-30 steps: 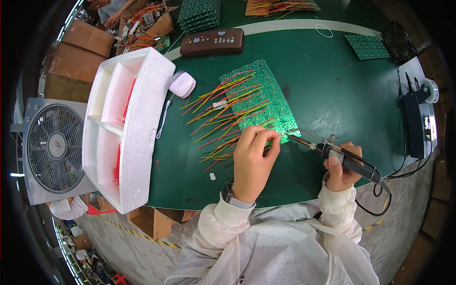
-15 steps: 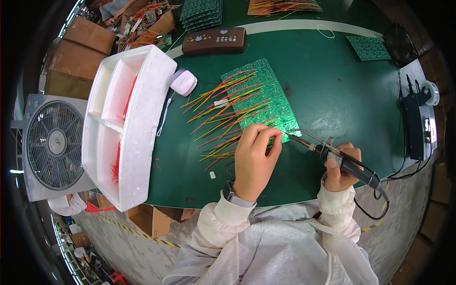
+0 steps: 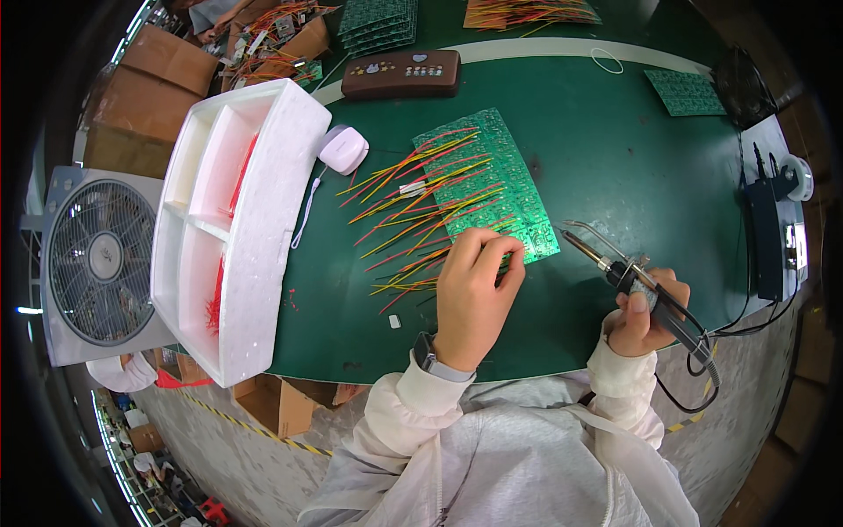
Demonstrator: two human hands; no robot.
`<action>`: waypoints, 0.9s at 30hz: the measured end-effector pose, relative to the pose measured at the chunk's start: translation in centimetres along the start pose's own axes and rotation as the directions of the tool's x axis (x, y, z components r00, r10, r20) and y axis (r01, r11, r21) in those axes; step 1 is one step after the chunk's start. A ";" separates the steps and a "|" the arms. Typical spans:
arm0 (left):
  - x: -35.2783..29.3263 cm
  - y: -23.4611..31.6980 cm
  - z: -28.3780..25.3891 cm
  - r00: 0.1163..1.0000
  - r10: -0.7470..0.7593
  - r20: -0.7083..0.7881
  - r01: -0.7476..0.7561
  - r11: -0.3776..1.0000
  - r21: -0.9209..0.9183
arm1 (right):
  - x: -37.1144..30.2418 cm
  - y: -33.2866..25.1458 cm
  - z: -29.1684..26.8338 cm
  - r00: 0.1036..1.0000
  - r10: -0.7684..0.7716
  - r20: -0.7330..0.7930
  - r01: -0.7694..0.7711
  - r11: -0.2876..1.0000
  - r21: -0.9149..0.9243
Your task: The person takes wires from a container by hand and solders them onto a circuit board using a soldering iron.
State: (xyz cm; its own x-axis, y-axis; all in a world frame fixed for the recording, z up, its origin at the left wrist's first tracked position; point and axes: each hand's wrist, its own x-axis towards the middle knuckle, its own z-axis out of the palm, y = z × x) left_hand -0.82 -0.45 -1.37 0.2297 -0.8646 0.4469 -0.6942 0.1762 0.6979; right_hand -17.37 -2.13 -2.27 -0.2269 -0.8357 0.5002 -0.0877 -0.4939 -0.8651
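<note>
A green circuit board panel (image 3: pixel 518 180) lies on the green tabletop, with red, yellow and black wires (image 3: pixel 408 206) running off its left side. My left hand (image 3: pixel 479 294) rests at the panel's near edge, thumb and forefinger pinched together. What sits between those fingertips is hidden. In my right hand (image 3: pixel 645 312) is a soldering iron (image 3: pixel 672 321), with a thin curved metal tube clamped alongside. Its tip points up and left, just right of the panel's near corner and apart from it.
A white foam tray (image 3: pixel 272 237) with red wires in its compartments stands left, beside a fan (image 3: pixel 105 259). Behind are a lilac device (image 3: pixel 342 149), a brown case (image 3: pixel 399 75) and stacked boards (image 3: pixel 378 25). The soldering station (image 3: pixel 773 228) is at right, its cable trailing to the iron.
My right hand has drawn the soldering iron back to the right, so its tip has left the panel's near corner. My left hand stays pinched in nearly the same place.
</note>
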 end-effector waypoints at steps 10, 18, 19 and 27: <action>0.0 -0.2 0.2 1.000 0.008 0.003 -0.008 1.000 0.006 | 0.5 0.1 0.5 1.000 0.010 0.007 -0.010 1.000 -0.018; -0.9 0.2 -0.8 0.999 0.011 0.032 -0.011 1.000 0.014 | 0.6 0.0 1.0 0.999 0.034 -0.029 -0.035 0.999 -0.028; -1.2 0.3 -1.0 0.999 0.011 0.046 -0.013 0.999 0.031 | 0.5 0.1 0.8 0.999 0.030 -0.022 -0.030 0.999 -0.023; 1.3 -0.8 -15.7 0.956 0.035 -0.293 0.091 0.909 0.408 | 0.4 0.7 0.2 0.997 0.074 0.034 -0.074 0.997 -0.021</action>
State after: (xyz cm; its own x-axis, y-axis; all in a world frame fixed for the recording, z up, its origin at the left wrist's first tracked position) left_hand 10.75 5.65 7.41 0.3946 -0.6822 0.6156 -0.8879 -0.1106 0.4466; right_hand -17.33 -2.91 -2.68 -0.1996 -0.8777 0.4356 -0.0914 -0.4259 -0.9001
